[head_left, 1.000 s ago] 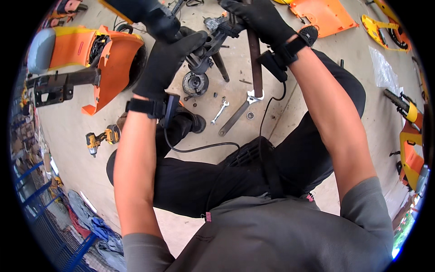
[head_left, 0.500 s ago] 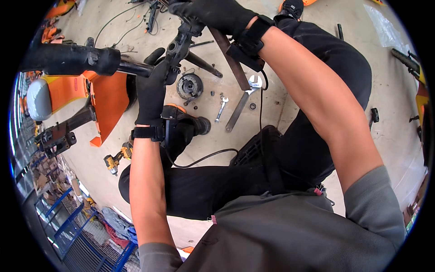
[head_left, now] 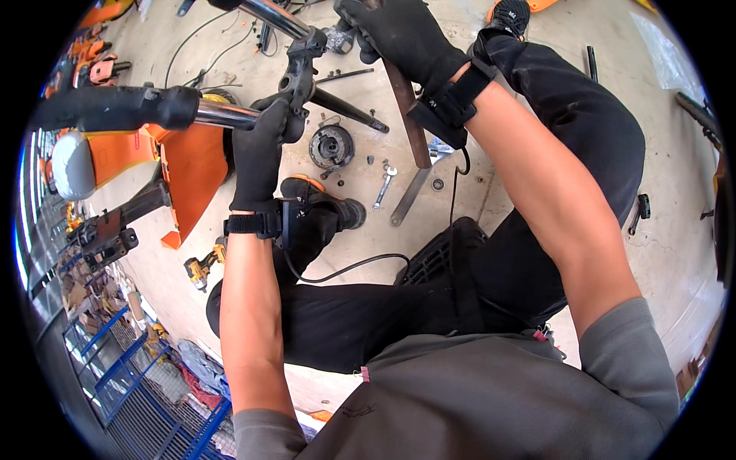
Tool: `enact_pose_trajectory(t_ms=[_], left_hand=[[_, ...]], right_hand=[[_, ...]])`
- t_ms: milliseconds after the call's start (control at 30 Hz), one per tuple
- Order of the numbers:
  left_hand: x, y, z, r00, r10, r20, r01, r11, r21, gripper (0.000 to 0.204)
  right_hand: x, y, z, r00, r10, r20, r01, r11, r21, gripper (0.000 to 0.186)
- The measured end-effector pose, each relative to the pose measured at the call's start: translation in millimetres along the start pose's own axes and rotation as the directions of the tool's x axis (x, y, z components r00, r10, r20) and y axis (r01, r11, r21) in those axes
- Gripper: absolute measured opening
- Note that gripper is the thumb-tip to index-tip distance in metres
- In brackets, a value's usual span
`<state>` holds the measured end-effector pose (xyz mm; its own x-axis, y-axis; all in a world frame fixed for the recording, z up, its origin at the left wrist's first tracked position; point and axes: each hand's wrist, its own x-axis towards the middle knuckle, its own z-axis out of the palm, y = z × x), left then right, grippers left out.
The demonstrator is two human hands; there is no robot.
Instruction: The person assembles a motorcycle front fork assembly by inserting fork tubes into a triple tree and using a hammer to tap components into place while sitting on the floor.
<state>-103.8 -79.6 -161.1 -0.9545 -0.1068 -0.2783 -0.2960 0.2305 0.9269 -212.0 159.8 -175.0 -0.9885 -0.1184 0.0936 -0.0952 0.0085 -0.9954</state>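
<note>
My left hand, in a black glove, is closed around the near end of a dark metal fork clamp. Two shiny fork tubes run left from this clamp, the nearer one ending in a thick black sleeve. A dark stem slants from the clamp toward the lower right. To the right of the clamp and apart from it, my gloved right hand is closed on a long brown bar. The bar's upper end is hidden by the hand. Its lower end overlaps an adjustable wrench on the floor.
On the floor lie a round black hub-like part, a small open-end wrench, a ring and small nuts. A yellow drill and an orange panel are at left. A black cable crosses by my legs.
My right hand has drawn away from the clamp to the right, taking the bar along. The clamp's far end and upper tube now show. My left hand keeps its hold; the view has shifted slightly.
</note>
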Motion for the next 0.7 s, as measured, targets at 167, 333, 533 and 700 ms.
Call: enact_pose_trajectory(t_ms=[167,333,533,700], left_hand=[[-12.9,0.1,-1.1,0.998,0.037,-0.055,-0.035,0.999,0.037,0.032],[-31.4,-7.4,-10.7,0.999,0.005,-0.051,-0.007,0.999,-0.038,0.026],[-16.5,-30.8,-8.9,0.966,0.252,0.063,-0.251,0.968,-0.015,0.024],[-36.4,-11.2,-6.6,0.979,0.203,0.014,-0.203,0.979,0.031,0.028]], right_hand=[[1.9,-11.9,0.4,0.995,0.098,-0.003,-0.098,0.994,-0.055,0.029],[11.0,-3.7,14.9,0.997,0.002,0.075,0.004,0.997,-0.072,0.035],[-2.8,-12.1,-2.3,0.980,0.052,0.192,-0.073,0.992,0.101,0.032],[-20.9,-45.5,18.1,0.959,0.171,0.225,-0.216,0.957,0.193,0.039]])
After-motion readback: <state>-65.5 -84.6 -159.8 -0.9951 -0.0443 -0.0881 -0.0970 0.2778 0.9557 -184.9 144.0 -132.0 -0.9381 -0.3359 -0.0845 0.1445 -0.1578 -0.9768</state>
